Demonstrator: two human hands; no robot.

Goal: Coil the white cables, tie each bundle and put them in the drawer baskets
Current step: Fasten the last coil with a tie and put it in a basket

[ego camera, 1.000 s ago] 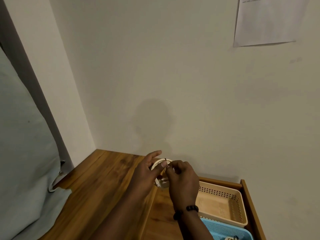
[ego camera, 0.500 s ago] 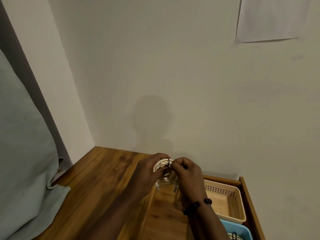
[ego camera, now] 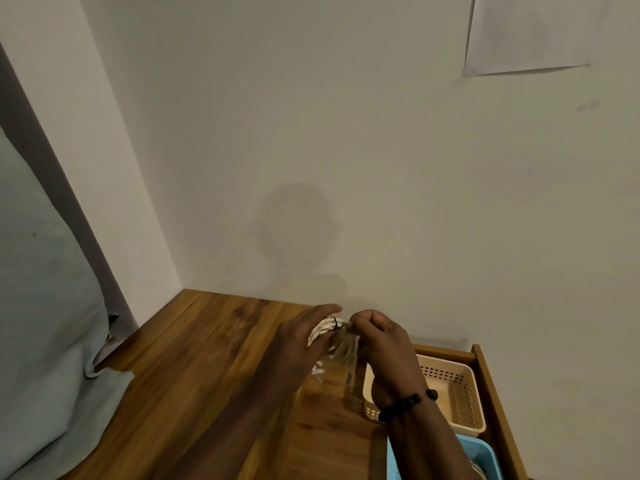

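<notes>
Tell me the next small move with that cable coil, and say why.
Probably pull the dark tie snug with the right hand. The left hand holds the white cable coil above the wooden top, the tie looks unfinished, and the beige basket waits open alongside.

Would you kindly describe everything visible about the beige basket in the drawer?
The beige basket looks like plastic, rectangular, with rows of small holes through its walls and a rolled rim. It sits upright in the open wooden drawer, behind a blue basket. What shows of its inside looks empty. The right hand hides its near left part.
</notes>
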